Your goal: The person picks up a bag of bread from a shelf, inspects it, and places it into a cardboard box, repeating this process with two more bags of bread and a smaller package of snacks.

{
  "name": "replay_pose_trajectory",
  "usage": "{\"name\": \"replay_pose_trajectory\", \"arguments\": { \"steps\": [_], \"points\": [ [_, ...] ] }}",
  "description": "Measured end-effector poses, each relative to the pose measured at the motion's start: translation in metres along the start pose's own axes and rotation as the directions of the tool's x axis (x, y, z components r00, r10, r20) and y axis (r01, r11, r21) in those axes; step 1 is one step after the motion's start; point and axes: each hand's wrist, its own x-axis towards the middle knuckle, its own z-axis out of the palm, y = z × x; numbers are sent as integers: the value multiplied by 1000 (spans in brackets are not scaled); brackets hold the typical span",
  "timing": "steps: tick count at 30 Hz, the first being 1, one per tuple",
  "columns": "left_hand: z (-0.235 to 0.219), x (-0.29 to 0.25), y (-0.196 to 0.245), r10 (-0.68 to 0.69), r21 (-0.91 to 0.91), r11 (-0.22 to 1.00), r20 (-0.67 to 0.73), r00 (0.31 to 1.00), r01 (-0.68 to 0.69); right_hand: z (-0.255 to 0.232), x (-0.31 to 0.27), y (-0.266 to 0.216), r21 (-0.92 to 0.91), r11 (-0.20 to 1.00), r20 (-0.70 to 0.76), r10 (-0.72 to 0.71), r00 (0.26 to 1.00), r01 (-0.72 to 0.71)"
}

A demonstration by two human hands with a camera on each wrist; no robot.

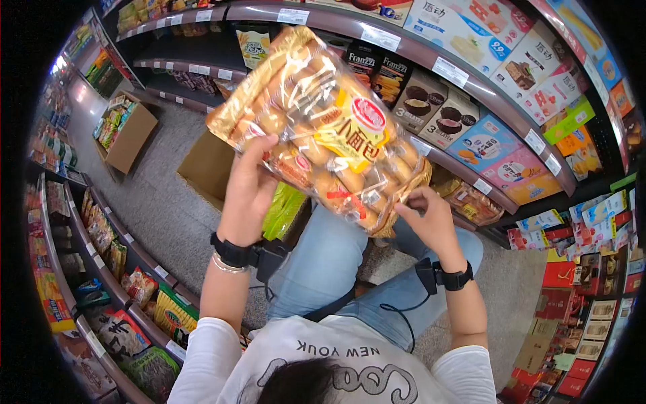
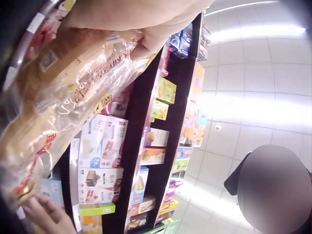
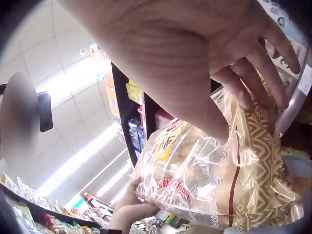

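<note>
A large clear and gold bag of small bread rolls [image 1: 336, 135] is held up, tilted, above the person's knees. The left hand [image 1: 252, 182] grips its lower left edge, thumb on the front and the other fingers hidden behind. At the bag's lower right end, the right hand [image 1: 428, 219] pinches the gold crimped edge between thumb and fingers. The right wrist view shows that hand [image 3: 229, 63] over the gold patterned end [image 3: 253, 165]. In the left wrist view the left hand [image 2: 146, 24] lies across the bag's top.
Shelves of boxed snacks [image 1: 464, 34] curve along the far side and right. Behind the left forearm stands an open cardboard box [image 1: 205, 168] with green packets [image 1: 286, 209]. Another filled carton [image 1: 131, 141] is on the floor further left. Packaged foods line the lower left shelf [image 1: 128, 283].
</note>
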Motion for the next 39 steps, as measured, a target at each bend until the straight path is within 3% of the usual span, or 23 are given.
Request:
{"name": "replay_pose_trajectory", "arguments": {
  "steps": [1,4,6,8,11,13,16,18,23,26,27,30,31,34,37,39],
  "points": [
    [6,0,15,-19,6,1000,-29,999,20,2,9,-8,22,999,9,-39,999,38],
    [10,6,48,144,32,989,-93,985,-142,12,38,-40,29,990,19,-137,990,137],
    [4,12,73,260,56,964,5,966,-259,23,57,-63,149,966,-15,-209,978,209],
    [-4,22,90,434,127,890,56,899,-437,37,81,-81,217,927,-81,-295,952,306],
    [-19,35,110,494,266,810,174,852,-523,57,119,-113,251,859,-185,-411,893,447],
    [-39,47,115,438,348,807,190,879,-478,63,137,-142,292,823,-202,-445,872,487],
    [-71,59,117,330,482,789,192,924,-381,85,169,-167,155,693,-311,-642,701,704],
    [-81,61,111,281,511,774,254,926,-375,101,178,-181,225,667,-262,-660,704,710],
    [-128,70,81,216,600,753,162,963,-270,158,201,-158,89,716,66,-698,713,693],
    [-143,74,67,191,664,708,147,970,-240,165,196,-159,4,809,181,-579,795,588],
    [-146,76,63,174,685,693,142,974,-224,168,195,-159,-44,816,208,-557,804,577],
    [-163,87,45,137,763,600,198,971,-240,185,191,-153,-371,669,142,-645,751,645],
    [-171,94,37,109,780,575,228,968,-248,192,195,-147,-355,598,136,-727,673,718],
    [-180,100,27,29,844,495,224,974,-209,214,202,-141,-326,654,496,-496,713,682],
    [-189,104,23,-81,931,354,127,989,-90,234,198,-128,-314,661,493,-500,712,682],
    [-195,104,24,-149,941,328,134,980,-79,250,192,-119,-296,664,488,-513,707,686]
  ]
}}
